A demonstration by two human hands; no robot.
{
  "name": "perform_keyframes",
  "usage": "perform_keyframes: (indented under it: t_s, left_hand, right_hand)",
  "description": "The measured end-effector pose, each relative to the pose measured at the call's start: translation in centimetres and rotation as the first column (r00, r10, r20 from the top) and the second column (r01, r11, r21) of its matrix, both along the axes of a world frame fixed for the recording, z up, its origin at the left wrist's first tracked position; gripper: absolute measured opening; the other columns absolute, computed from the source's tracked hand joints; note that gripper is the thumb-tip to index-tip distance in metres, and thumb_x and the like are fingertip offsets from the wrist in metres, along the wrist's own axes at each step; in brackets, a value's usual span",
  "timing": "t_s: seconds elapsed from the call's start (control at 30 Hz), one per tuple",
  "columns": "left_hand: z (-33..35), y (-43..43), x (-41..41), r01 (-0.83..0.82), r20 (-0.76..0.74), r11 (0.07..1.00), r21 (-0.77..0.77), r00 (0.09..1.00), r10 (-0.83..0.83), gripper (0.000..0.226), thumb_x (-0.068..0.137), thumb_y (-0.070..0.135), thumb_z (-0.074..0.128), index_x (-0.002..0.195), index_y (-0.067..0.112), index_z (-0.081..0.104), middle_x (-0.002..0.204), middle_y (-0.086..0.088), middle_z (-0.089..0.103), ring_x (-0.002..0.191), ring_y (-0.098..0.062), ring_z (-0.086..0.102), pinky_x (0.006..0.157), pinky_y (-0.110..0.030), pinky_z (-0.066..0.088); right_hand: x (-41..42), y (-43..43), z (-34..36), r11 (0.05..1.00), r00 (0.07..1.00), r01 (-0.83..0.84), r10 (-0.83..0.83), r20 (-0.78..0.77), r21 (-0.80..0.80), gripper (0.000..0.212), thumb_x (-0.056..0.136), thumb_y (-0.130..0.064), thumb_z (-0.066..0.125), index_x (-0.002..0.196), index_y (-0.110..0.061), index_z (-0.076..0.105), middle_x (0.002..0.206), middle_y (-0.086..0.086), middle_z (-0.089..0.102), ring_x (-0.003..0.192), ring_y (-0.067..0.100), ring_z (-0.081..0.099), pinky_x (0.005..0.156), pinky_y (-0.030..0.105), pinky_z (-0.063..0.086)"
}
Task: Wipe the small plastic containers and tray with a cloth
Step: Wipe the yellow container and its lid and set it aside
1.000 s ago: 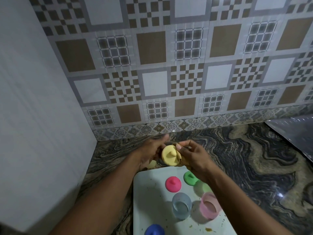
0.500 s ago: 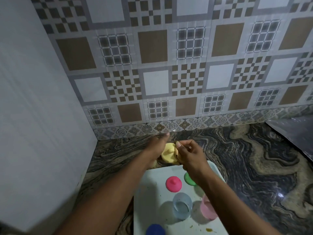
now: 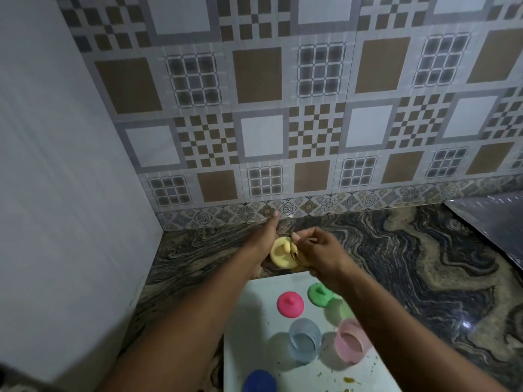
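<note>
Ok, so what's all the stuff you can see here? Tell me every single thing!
yellow lid: one, yellow, held between the hands above the counter
cloth: one, yellowish, against the yellow lid
tray: one, white, on the counter
pink lid: one, pink, on the tray
green lid: one, green, on the tray beside the right wrist
blue lid: one, blue, bottom edge, cut off
blue cup: one, clear blue, on the tray
pink cup: one, pink, on the tray
green cup: one, pale green, half hidden by the right arm
crumbs: several, yellowish, on the tray
counter: one, dark marbled
tiled wall: one, brown, grey and white
left hand: holds the yellow lid
right hand: pinches the cloth
</note>
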State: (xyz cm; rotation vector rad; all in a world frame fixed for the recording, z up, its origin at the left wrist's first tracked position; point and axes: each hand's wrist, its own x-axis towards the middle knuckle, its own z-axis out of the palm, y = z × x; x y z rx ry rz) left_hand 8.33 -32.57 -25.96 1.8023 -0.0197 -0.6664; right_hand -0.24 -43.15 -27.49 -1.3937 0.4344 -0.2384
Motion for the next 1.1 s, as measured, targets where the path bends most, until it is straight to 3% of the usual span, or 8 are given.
perform_keyframes:
  t_s: [0.1,0.2,0.4,0.57,0.73,0.83,0.93,1.1]
  left_hand:
    - [0.9,-0.9,-0.6,-0.275,0.321,0.961,0.031,0.913,0.251,0.055,0.103,0.051,0.041,0.093,0.004,0.066,0.106,-0.02,0.07,0.084,-0.028,0.065,0.068,-0.033,0.045]
    - [1.3,-1.7,-2.2,-0.503,0.243,0.863,-0.053,0.831,0.5,0.06,0.108,0.042,0.031,0.105,-0.005,0.068,0.112,-0.024,0.068,0.093,-0.035,0.064,0.069,-0.033,0.039]
    - [-0.6,-0.3,-0.4,-0.071,-0.057,0.99,-0.121,0.996,0.065,0.054,0.095,0.07,0.04,0.09,0.024,0.069,0.096,-0.011,0.072,0.088,-0.029,0.071,0.081,-0.044,0.06]
    - [1.9,-1.4,-1.8,-0.524,0.236,0.829,-0.195,0.796,0.558,0.058,0.107,0.045,0.032,0.069,0.009,0.055,0.07,-0.006,0.059,0.069,-0.027,0.061,0.056,-0.032,0.04]
    - [-1.2,0.1,0.6,-0.177,-0.121,0.972,-0.152,0.98,0.16,0.081,0.089,0.079,0.035,0.12,0.012,0.068,0.111,-0.016,0.072,0.092,-0.029,0.07,0.071,-0.035,0.055]
    - [0.1,0.1,1.3,-0.1,0.117,0.992,-0.082,0.987,0.109,0.057,0.095,0.067,0.043,0.105,0.017,0.07,0.107,-0.013,0.071,0.089,-0.026,0.069,0.075,-0.037,0.055]
    - [2.2,-1.1,-0.7,-0.46,0.294,0.881,-0.106,0.832,0.47,0.057,0.107,0.046,0.032,0.088,0.002,0.063,0.091,-0.014,0.067,0.075,-0.025,0.063,0.065,-0.033,0.045]
    - [0.2,0.0,-0.3,-0.238,-0.128,0.964,-0.119,0.966,0.223,0.072,0.098,0.067,0.035,0.107,0.004,0.07,0.106,-0.016,0.073,0.09,-0.025,0.065,0.073,-0.035,0.049]
  right_hand:
    - [0.4,1.0,0.9,0.997,0.992,0.033,-0.04,0.124,0.063,0.014,0.097,-0.018,0.062,0.095,-0.005,0.059,0.076,0.013,0.065,0.058,0.016,0.062,0.047,0.026,0.05]
    - [1.4,3.7,-1.2,0.929,0.923,0.36,-0.368,0.108,0.09,0.022,0.097,-0.026,0.062,0.101,-0.005,0.062,0.092,0.015,0.07,0.08,0.024,0.066,0.07,0.039,0.056]
    - [0.3,-0.1,0.2,0.998,0.998,0.051,-0.052,0.023,0.027,0.02,0.096,-0.022,0.063,0.098,-0.003,0.057,0.078,0.014,0.061,0.056,0.016,0.057,0.04,0.024,0.044]
    - [0.6,4.5,0.2,0.942,0.924,0.336,-0.334,0.185,0.024,0.016,0.097,-0.024,0.061,0.101,-0.008,0.059,0.093,0.01,0.068,0.08,0.018,0.064,0.072,0.039,0.055]
    - [0.4,1.4,0.8,0.993,0.991,0.114,-0.112,0.073,-0.02,0.016,0.096,-0.021,0.064,0.095,-0.006,0.059,0.083,0.014,0.066,0.07,0.022,0.062,0.064,0.038,0.054]
    - [0.4,0.5,1.9,0.999,0.996,-0.05,0.05,0.08,0.005,0.014,0.096,-0.018,0.063,0.097,-0.004,0.059,0.085,0.018,0.065,0.071,0.024,0.064,0.062,0.039,0.058]
    - [1.0,3.9,1.1,0.963,0.944,0.268,-0.257,0.208,-0.028,0.009,0.098,-0.02,0.061,0.096,-0.011,0.059,0.091,0.014,0.068,0.078,0.02,0.064,0.072,0.042,0.057]
    - [1.0,2.3,0.9,0.982,0.979,0.19,-0.189,0.078,-0.01,0.012,0.097,-0.018,0.062,0.092,-0.008,0.058,0.085,0.016,0.067,0.073,0.025,0.065,0.066,0.046,0.06]
